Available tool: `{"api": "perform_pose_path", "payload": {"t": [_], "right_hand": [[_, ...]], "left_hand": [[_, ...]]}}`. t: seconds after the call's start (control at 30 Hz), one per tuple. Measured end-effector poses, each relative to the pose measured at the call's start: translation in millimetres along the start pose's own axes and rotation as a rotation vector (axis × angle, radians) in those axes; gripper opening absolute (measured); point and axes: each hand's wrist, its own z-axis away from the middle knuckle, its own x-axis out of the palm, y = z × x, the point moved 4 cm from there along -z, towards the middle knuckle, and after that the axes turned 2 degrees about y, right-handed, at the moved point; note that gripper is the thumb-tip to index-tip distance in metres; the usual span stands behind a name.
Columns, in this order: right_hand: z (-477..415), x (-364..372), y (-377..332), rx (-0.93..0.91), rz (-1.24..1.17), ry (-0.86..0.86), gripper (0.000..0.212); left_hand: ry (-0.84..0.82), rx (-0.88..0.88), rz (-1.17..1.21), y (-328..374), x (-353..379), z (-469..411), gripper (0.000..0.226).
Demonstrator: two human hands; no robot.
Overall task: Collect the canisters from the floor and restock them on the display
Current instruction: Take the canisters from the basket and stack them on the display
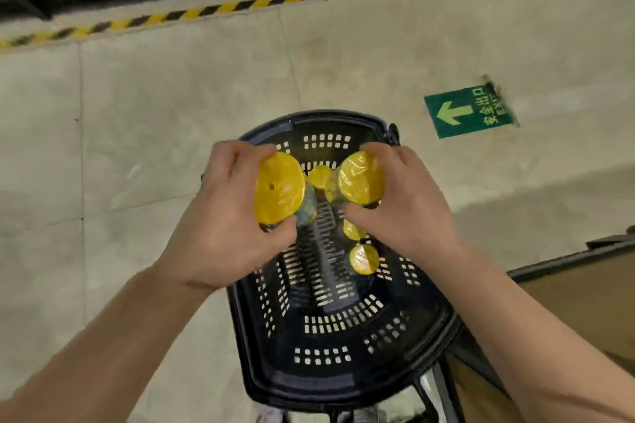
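The left hand (220, 220) is curling its fingers round one canister (280, 186), whose round yellow lid is facing the camera, and the right hand (402, 206) is clamping a second canister (360, 178) of the same kind, both above the black basket (343, 395) where other canisters (364, 259) are sitting.

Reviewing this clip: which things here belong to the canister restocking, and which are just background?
Job in hand:
- left hand gripping a yellow-lidded canister
- right hand gripping a second canister
- more canisters standing in the black basket

Just lying about:
- green exit sign on the floor
- yellow-black hazard tape
- brown panel at right
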Motion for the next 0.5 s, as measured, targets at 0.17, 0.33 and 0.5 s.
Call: {"api": "perform_pose_path", "payload": {"t": [0.17, 0.33, 0.5], "right_hand": [[26.0, -124.5, -70.3, -0.045, -0.089, 0.152, 0.082], [62.6, -252.2, -134.7, -0.059, -0.148, 0.274, 0.084], [109.7, -368.7, -182.5, -0.083, -0.234, 0.394, 0.081]], "left_hand": [[0.099, 0.114, 0.070, 90.3, -109.0, -6.9, 0.087], [0.143, 0.280, 0.088, 185.9, -214.5, -4.7, 0.085], [0.198, 0.312, 0.197, 277.7, -295.9, 7.8, 0.079]]}}
